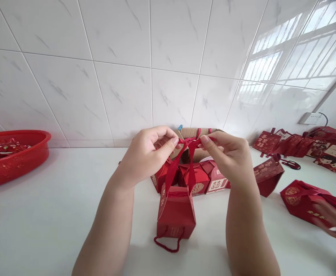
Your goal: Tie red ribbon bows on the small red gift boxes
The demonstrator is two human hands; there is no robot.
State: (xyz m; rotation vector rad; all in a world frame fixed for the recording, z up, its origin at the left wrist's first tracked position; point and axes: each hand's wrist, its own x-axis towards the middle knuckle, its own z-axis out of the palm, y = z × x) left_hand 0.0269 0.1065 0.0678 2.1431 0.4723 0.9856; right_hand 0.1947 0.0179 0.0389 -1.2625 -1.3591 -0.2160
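The white marbled tile wall (122,34) backs a white tabletop (64,230), with a red plastic basin (27,163) at the left edge. An open cardboard box (201,155) stands near the wall, and several red gift boxes (196,177) are grouped in front of it. A blurred co-worker's hand (333,218) is beside another red box (296,199) at far right. The subject item, a small red gift box with sloping sides (176,216), sits upright on the tabletop, centred between the forearms, its rope handle (169,250) hanging loose at the near side. The red satin ribbon (173,172) rises from its top in two strands that meet above; whether a knot exists there cannot be determined. Judged risks: uneven pull could tip or lift the light box, and a slack pinch could let the smooth ribbon slip. Both wrists are raised and bent inward; the left hand (150,155) and the right hand (228,153) each pinch ribbon between thumb and forefinger.
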